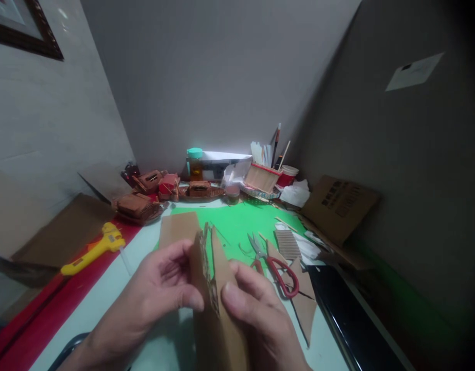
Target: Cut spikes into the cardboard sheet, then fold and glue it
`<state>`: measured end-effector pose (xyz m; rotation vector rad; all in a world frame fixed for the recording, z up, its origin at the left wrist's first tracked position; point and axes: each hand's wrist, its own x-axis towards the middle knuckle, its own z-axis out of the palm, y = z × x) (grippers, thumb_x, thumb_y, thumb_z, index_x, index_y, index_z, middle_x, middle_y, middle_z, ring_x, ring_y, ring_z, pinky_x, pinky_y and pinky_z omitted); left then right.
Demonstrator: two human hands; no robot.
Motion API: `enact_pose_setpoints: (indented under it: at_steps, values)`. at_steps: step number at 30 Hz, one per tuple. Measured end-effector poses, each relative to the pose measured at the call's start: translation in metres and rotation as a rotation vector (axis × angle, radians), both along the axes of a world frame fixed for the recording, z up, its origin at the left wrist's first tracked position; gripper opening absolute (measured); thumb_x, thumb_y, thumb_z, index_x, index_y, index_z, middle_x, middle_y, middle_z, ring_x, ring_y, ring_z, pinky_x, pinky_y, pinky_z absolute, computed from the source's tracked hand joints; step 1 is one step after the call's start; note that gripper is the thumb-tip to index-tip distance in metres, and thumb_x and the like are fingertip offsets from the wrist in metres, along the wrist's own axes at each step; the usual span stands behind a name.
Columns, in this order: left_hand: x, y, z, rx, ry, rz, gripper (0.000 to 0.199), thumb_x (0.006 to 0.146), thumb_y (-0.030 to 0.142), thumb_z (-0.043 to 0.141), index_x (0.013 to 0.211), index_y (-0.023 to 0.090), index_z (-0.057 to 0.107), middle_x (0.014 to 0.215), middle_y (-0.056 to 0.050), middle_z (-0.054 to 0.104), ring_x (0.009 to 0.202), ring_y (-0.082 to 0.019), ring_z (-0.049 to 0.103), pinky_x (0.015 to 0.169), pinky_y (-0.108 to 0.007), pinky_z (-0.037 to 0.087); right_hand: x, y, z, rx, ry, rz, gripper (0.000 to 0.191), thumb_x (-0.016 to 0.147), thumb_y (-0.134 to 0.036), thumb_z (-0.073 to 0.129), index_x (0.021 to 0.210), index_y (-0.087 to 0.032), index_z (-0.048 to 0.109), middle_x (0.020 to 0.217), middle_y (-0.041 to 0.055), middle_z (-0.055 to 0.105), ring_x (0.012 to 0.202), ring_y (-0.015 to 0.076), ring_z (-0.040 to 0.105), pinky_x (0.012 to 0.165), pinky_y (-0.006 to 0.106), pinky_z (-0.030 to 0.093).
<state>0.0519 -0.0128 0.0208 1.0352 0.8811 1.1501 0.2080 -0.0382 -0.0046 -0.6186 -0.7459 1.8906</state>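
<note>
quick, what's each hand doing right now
Left hand: holding the left side of the cardboard.
Right hand: holding the cardboard's right side.

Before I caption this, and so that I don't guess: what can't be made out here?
- Head view: held cardboard, near end cut off by the bottom edge.
- Head view: left hand, some fingertips hidden behind that cardboard.
- Head view: red-handled scissors, one loop partly hidden by the right hand.
- Head view: framed picture, cut off at the upper left.
- Head view: printing on the cardboard box, too blurred to read.
</note>
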Motion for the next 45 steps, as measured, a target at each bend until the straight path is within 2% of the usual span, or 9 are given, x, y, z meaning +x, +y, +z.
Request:
enact_pose_setpoints:
  at_steps: [4,8,11,18,29,37,39,43,45]
  values:
    - [-0.002,0.001,-0.002,-0.015,0.023,-0.032,0.033,0.067,0.026,0.084,0.098,0.022,0.076,0.095,-0.007,0.076,0.087,-0.024,0.069,0.069,-0.027,0.055,0.002,-0.003,0.002,0.164,-0.326,-0.136,0.037,0.078,-0.046,0.073,0.105,-0.022,0.065,0.09,0.0065,0.069,0.082,0.0238,0.066,0.067,0.03,0.049]
    - [-0.008,0.002,-0.002,0.079,0.07,0.07,0.026,0.072,0.024,0.081,0.097,0.025,0.074,0.098,-0.003,0.076,0.09,-0.022,0.07,0.074,-0.025,0.055,0.004,-0.002,0.006,0.475,-0.656,-0.281,0.02,0.08,-0.034,0.07,0.096,-0.022,0.065,0.088,0.0041,0.063,0.083,0.0221,0.058,0.067,0.029,0.045]
    - [-0.009,0.001,-0.002,0.143,0.136,0.191,0.02,0.075,0.023,0.08,0.093,0.025,0.073,0.093,-0.001,0.076,0.088,-0.02,0.07,0.076,-0.023,0.055,0.002,0.0,0.005,0.625,-0.802,-0.399,0.007,0.084,-0.027,0.064,0.085,-0.022,0.06,0.076,-0.0006,0.053,0.072,0.0175,0.051,0.065,0.029,0.039]
    - [-0.004,0.002,-0.004,0.216,0.129,0.273,0.015,0.078,0.025,0.078,0.091,0.024,0.071,0.087,0.001,0.076,0.087,-0.018,0.07,0.073,-0.02,0.054,-0.016,-0.003,-0.004,0.819,-1.001,-0.721,0.016,0.095,-0.019,0.052,0.08,-0.023,0.049,0.077,0.0004,0.049,0.074,0.0186,0.051,0.07,0.032,0.038]
    - [-0.009,0.004,-0.018,0.278,0.016,0.323,0.015,0.078,0.024,0.079,0.088,0.026,0.069,0.083,0.005,0.072,0.079,-0.013,0.065,0.072,-0.017,0.05,-0.016,0.009,-0.01,1.275,-1.07,-0.903,0.022,0.085,0.003,0.052,0.093,-0.017,0.056,0.073,0.0013,0.046,0.068,0.0173,0.045,0.06,0.031,0.032]
    - [-0.028,0.005,0.001,0.246,-0.044,0.187,0.009,0.073,0.024,0.079,0.068,0.021,0.071,0.065,0.002,0.061,0.057,-0.01,0.05,0.05,-0.017,0.04,-0.012,0.006,0.014,1.396,-0.941,-0.704,0.014,0.087,-0.007,0.059,0.09,-0.021,0.06,0.069,0.0005,0.055,0.06,0.0155,0.053,0.05,0.026,0.04]
    - [-0.03,0.005,0.005,0.253,-0.086,0.174,0.009,0.068,0.023,0.08,0.066,0.022,0.072,0.065,0.002,0.062,0.058,-0.011,0.051,0.051,-0.018,0.041,-0.02,0.003,0.013,1.454,-1.015,-0.83,0.015,0.088,-0.007,0.057,0.09,-0.02,0.063,0.068,0.001,0.056,0.058,0.0147,0.053,0.048,0.024,0.04]
    - [-0.032,0.0,0.006,0.267,-0.147,0.17,0.008,0.071,0.025,0.078,0.066,0.024,0.071,0.068,0.002,0.063,0.064,-0.012,0.056,0.06,-0.019,0.045,-0.045,0.001,0.007,1.529,-1.124,-1.324,0.024,0.089,-0.001,0.054,0.085,-0.02,0.067,0.063,0.001,0.058,0.054,0.0142,0.051,0.052,0.026,0.042]
    - [-0.035,-0.002,0.002,0.256,-0.165,0.158,0.008,0.074,0.026,0.076,0.068,0.024,0.072,0.068,0.002,0.063,0.063,-0.012,0.055,0.059,-0.019,0.044,-0.055,0.0,0.007,1.538,-1.157,-1.405,0.024,0.091,-0.003,0.053,0.079,-0.02,0.066,0.058,0.0001,0.057,0.051,0.0138,0.048,0.051,0.027,0.039]
